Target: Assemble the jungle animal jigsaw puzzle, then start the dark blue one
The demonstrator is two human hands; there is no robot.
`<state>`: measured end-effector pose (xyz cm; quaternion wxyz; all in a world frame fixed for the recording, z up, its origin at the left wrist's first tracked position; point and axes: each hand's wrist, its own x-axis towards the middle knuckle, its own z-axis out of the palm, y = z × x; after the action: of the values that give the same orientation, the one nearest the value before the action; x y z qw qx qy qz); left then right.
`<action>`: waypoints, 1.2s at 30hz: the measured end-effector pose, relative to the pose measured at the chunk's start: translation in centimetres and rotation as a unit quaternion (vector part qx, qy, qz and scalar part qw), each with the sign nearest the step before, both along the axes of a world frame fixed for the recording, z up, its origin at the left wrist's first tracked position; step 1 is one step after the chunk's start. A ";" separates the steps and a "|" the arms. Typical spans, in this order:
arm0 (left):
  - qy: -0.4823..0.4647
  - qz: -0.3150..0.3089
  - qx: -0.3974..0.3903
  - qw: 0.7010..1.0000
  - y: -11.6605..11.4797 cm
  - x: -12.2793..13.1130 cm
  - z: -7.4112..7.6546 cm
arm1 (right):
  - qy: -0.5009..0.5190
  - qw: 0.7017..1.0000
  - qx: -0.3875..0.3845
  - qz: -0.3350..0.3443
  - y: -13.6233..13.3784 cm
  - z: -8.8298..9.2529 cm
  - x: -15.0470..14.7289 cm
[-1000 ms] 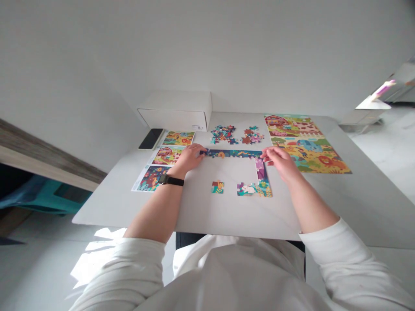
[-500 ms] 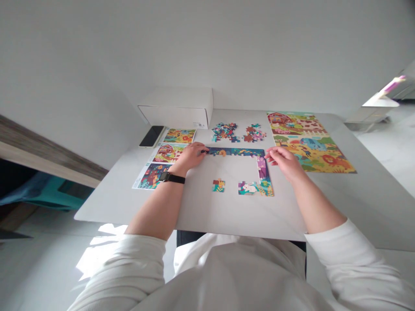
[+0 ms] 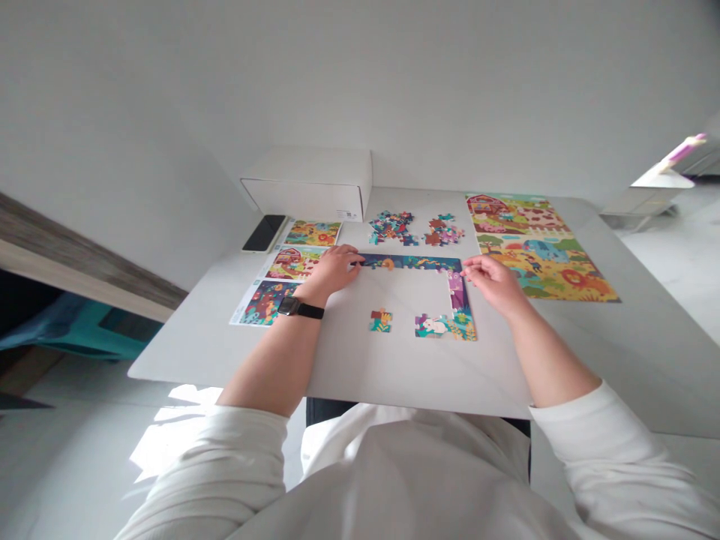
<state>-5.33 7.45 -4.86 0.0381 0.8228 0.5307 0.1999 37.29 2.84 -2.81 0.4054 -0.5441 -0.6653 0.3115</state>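
A partly joined jigsaw border point(image 3: 433, 262) lies on the table, with a dark blue top row and a right side running down to a white rabbit at the bottom. My left hand point(image 3: 340, 268), with a black watch on its wrist, grips the puzzle piece at the left end of the top row between thumb and fingers. At the top right corner my right hand point(image 3: 495, 281) has its fingertips against the outer edge, fingers loosely curled and apart. A separate joined puzzle section point(image 3: 381, 322) with orange and teal shapes lies inside the lower left area.
Loose puzzle pieces form a larger heap point(image 3: 391, 227) and a smaller heap point(image 3: 443, 231) behind the border. Finished farm and safari puzzles point(image 3: 543, 251) lie to the right. Picture cards point(image 3: 292, 264), a phone point(image 3: 264, 233) and a white box point(image 3: 304, 196) are to the left.
My right fingertips have come closer to the border's top right corner and now touch its edge. My left hand stays at the left end. The view has shifted slightly.
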 end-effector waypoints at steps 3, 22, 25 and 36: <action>-0.010 -0.019 0.011 1.000 -0.2 0.2 0.3 | -0.074 0.997 0.026 0.009 -0.1 0.0 0.2; -0.004 -0.049 -0.024 0.999 -1.3 1.3 0.1 | -0.366 0.906 0.072 0.200 -1.0 -1.0 1.2; -0.003 -0.052 -0.031 0.998 -1.4 1.9 0.1 | -0.360 0.907 0.071 0.206 -1.0 -0.9 1.9; 0.000 -0.065 -0.035 0.997 -1.0 2.5 -0.4 | -0.358 0.910 0.041 0.206 -1.3 -0.4 2.0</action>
<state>-2.87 6.44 -5.24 0.0794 0.8539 0.4825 0.1782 39.31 1.55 -3.20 0.0890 -0.4526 -0.8753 0.1452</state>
